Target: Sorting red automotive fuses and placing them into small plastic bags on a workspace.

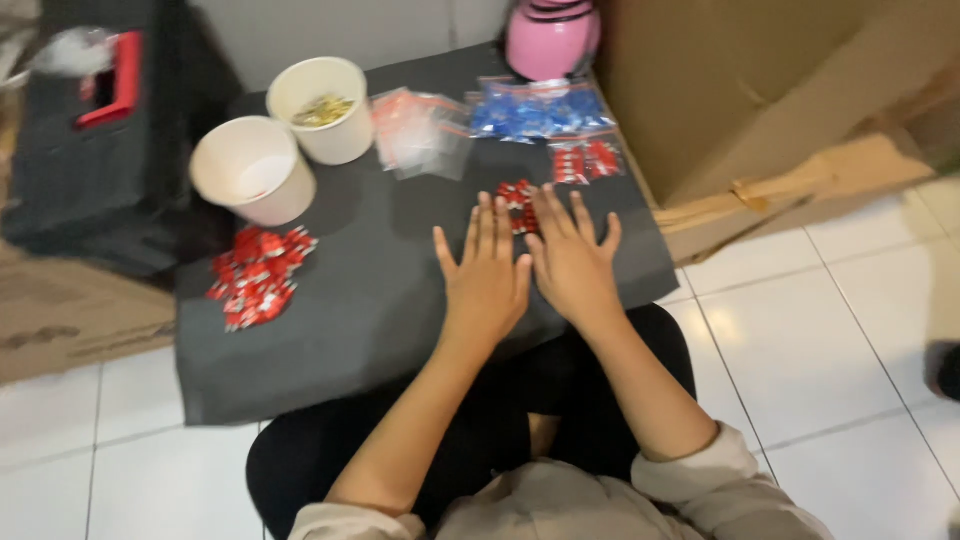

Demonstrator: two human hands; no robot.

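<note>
At the far left of the dark surface (pixel 380 300) lies a loose heap of small red packets (pixel 258 275), and behind it stand two white paper cups: the nearer cup (pixel 252 170) looks empty, while the farther cup (pixel 322 108) holds small yellowish pieces. Moving right, clear plastic bags with reddish contents (pixel 420 130) lie flat, then a bag of blue pieces (pixel 540 112) in front of a pink rounded container (pixel 550 38), and a small bag of red pieces (pixel 585 160) just beside it. Your left hand (pixel 487 282) and right hand (pixel 570 268) rest palm down, side by side with thumbs almost touching, fingers spread and flat, gripping nothing. Under the fingertips of both sits a small cluster of red pieces (pixel 517 200), partly covered. To handle it well, I would keep the pressure light and the fingers flat, so the pieces slide together rather than scatter, and draw them toward you over bare cloth, well apart from the bags behind. Blur hides how many pieces lie there, so sweep slowly and check the edge near the cardboard box (pixel 760 90) on your right.
</note>
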